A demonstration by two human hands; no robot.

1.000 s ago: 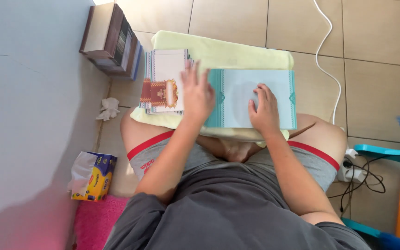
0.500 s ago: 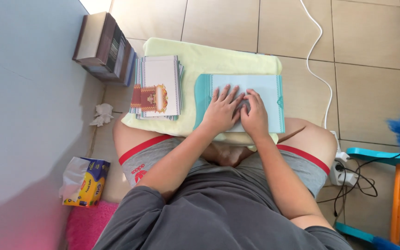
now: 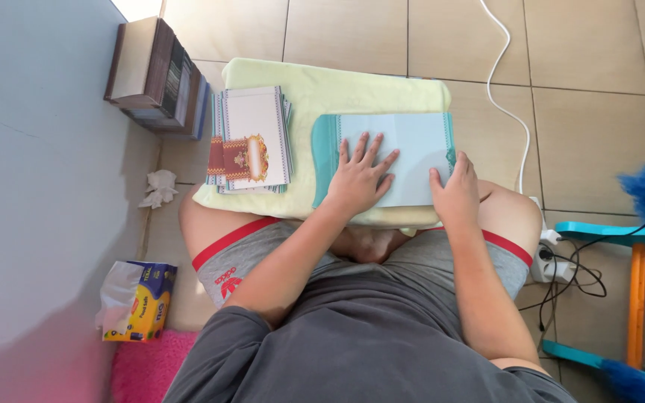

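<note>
Head view shows a person sitting on the tiled floor with a pale green cushion (image 3: 352, 97) across the knees. On the cushion lies a light blue card (image 3: 412, 153) with teal borders. Left hand (image 3: 360, 179) presses flat on the card, its fingers spread wide. Right hand (image 3: 455, 195) grips the card's right edge, fingers curled around it. Just left of the card sits a stack of printed cards (image 3: 251, 142), not touching it.

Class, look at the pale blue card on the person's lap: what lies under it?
The pale blue card rests on a pale yellow cushion. The left hand covers its middle; anything beneath the card is hidden.
</note>
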